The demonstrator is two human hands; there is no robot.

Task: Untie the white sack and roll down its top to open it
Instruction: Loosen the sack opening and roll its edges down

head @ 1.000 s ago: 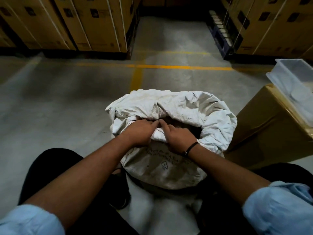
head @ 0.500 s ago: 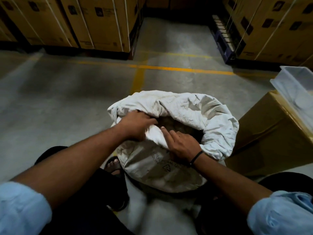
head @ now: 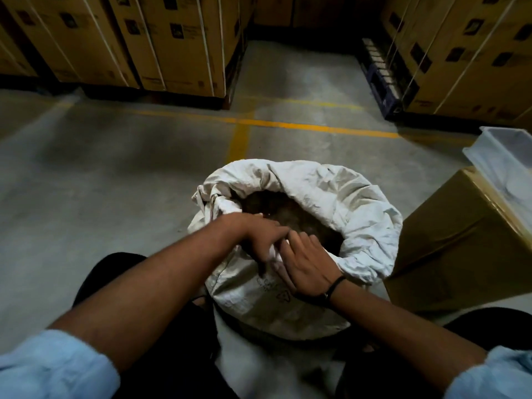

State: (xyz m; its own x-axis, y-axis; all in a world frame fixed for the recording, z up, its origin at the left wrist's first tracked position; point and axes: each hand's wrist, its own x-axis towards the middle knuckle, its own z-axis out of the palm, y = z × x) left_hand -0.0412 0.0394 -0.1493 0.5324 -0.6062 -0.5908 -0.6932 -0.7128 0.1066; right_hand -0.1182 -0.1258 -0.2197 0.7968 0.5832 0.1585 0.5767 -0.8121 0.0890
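Note:
The white sack (head: pixel 339 197) stands on the concrete floor between my knees. Its mouth is open and its top is rolled down into a thick collar around the far and right sides. Dark brown contents (head: pixel 290 214) show inside. My left hand (head: pixel 259 240) and my right hand (head: pixel 305 263) meet at the near rim, both with fingers curled over the folded white cloth there. A black band circles my right wrist.
A brown cardboard box (head: pixel 460 243) stands close on the right of the sack, with a clear plastic bin (head: pixel 506 156) on top. Stacked cartons (head: pixel 161 38) line the back left and more cartons (head: pixel 466 53) the back right. Yellow floor lines (head: pixel 288 125) cross ahead.
The sack's mouth has widened and the contents show more. My left hand slid right along the near rim to meet my right hand, and both now press the near edge down.

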